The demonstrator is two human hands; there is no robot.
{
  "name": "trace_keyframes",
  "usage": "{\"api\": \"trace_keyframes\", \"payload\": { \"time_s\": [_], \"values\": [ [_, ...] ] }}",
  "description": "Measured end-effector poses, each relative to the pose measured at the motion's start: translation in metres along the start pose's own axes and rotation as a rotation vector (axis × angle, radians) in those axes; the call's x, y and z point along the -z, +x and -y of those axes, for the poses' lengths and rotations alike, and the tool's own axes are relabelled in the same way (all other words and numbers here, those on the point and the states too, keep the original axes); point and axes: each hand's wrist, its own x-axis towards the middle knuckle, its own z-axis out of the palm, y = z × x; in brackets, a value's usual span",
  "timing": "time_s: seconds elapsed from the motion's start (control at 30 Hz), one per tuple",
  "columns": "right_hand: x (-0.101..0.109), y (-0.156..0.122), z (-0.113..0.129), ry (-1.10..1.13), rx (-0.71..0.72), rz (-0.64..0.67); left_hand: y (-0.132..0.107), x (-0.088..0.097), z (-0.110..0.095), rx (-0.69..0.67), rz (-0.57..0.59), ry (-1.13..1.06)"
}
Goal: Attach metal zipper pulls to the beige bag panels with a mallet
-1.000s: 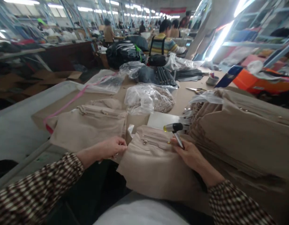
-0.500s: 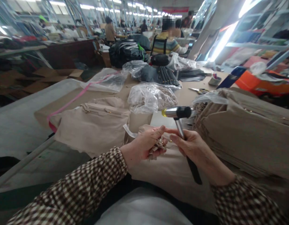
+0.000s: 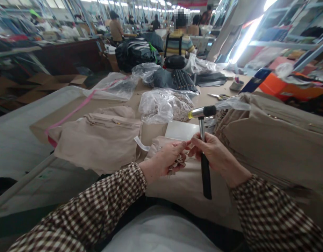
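Several small beige fabric tabs (image 3: 177, 163) are bunched in the curled fingers of my left hand (image 3: 165, 157). My right hand (image 3: 212, 148) keeps a hammer (image 3: 205, 168) with a black grip and a two-ended head, its handle hanging downward. The fingertips of both hands meet, and whatever lies between them is too small to make out. Beneath them a beige fabric bag piece (image 3: 174, 190) lies over the table edge toward my lap. Behind my hands is a pale flat plate (image 3: 179, 130).
A beige zippered bag panel (image 3: 98, 143) lies at left, and a tall stack of beige panels (image 3: 277, 140) stands at right. Further back are a clear plastic bag of beige pieces (image 3: 165, 105), scissors (image 3: 217, 96) and an orange box (image 3: 284, 87). A person (image 3: 178, 42) sits beyond the table.
My right hand has drawn slightly left, and the hammer has swung closer to vertical. The fingertips still meet. The whole view has shifted a little.
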Motion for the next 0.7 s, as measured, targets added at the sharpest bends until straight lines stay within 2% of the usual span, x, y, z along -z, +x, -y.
{"api": "trace_keyframes", "payload": {
  "time_s": [0.07,0.2,0.33,0.47,0.57,0.7],
  "values": [
    [0.011,0.006,0.003,-0.062,0.002,-0.012,0.003,0.003,-0.006,0.022,-0.011,0.054],
    [0.025,0.014,0.0,-0.366,-0.006,-0.034,0.015,0.006,-0.016,0.047,-0.007,0.155],
    [0.025,0.017,-0.013,-0.539,0.013,0.059,0.031,0.008,-0.012,0.089,0.042,0.285],
    [0.025,0.02,-0.027,-0.569,-0.046,0.102,0.04,0.014,-0.006,0.075,0.072,0.386],
    [0.03,0.025,-0.039,-0.512,-0.124,0.104,0.042,0.017,-0.006,0.055,-0.009,0.582],
    [0.037,0.032,-0.055,-0.559,-0.155,0.122,0.046,0.016,-0.009,0.121,-0.147,0.913]
  ]
}}
